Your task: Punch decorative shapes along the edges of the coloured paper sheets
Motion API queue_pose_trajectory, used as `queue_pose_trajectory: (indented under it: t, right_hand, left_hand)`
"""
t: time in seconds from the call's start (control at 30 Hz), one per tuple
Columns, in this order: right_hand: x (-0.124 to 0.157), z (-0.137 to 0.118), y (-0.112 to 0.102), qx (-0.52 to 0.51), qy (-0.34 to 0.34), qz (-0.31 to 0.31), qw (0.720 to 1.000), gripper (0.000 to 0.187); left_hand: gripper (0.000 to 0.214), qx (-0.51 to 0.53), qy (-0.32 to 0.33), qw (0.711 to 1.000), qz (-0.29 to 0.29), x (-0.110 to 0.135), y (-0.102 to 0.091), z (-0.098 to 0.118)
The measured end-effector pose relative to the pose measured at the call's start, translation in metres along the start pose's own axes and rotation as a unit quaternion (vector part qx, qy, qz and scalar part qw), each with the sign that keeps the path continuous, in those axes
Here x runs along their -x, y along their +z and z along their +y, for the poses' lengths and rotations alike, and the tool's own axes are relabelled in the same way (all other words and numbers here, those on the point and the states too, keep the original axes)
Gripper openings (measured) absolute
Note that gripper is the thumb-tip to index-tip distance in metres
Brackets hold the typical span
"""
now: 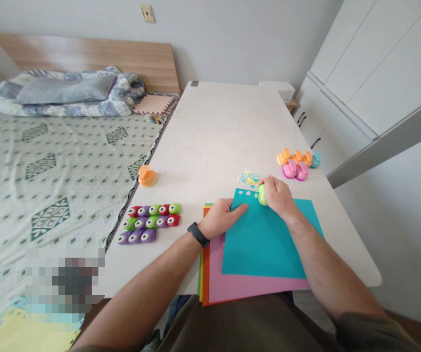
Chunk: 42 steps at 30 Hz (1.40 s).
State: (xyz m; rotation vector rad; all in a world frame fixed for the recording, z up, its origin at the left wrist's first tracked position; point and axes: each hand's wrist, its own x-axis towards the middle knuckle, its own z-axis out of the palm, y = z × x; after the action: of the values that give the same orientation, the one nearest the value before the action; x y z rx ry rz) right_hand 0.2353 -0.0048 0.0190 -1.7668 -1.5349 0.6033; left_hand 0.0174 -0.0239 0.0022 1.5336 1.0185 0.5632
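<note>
My right hand (276, 197) grips a green craft punch (262, 195) over the top edge of a teal paper sheet (265, 244). Several small punched flower-like holes show along that edge. My left hand (221, 218) lies flat on the sheet's left side, holding nothing. The teal sheet rests on a pink sheet (254, 288), with orange, yellow and green sheet edges showing beneath. Just above the teal sheet lies a small scatter of colourful paper cut-outs (250, 178).
The white table (210, 137) holds a block of several purple, green and red craft punches (150, 222) left of my hands. An orange punch (147, 176) sits near the left edge. Orange, pink and blue punches (296, 164) stand at the right. A bed (49, 195) adjoins the table's left side.
</note>
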Motion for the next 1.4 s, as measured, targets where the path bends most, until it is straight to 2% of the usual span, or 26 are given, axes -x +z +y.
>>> queue_pose_trajectory:
  t: [0.93, 1.17, 1.23, 1.4]
  right_hand:
    - [-0.003, 0.003, 0.007, 0.043, -0.007, 0.017, 0.999, 0.043]
    - [-0.004, 0.002, 0.006, 0.018, -0.006, 0.02, 1.0, 0.044]
    - [-0.004, 0.003, 0.005, 0.003, -0.008, 0.007, 1.0, 0.042]
    - [-0.005, 0.008, -0.004, -0.064, -0.063, -0.079, 0.993, 0.038]
  left_hand:
    - [0.049, -0.016, 0.002, 1.0, -0.002, 0.0, 0.0, 0.002]
    - [0.048, -0.011, 0.005, 1.0, -0.003, 0.0, 0.0, 0.001]
    - [0.048, -0.006, 0.004, 1.0, -0.005, 0.0, 0.0, 0.001]
    - [0.047, 0.007, 0.005, 1.0, -0.01, 0.0, -0.001, -0.001]
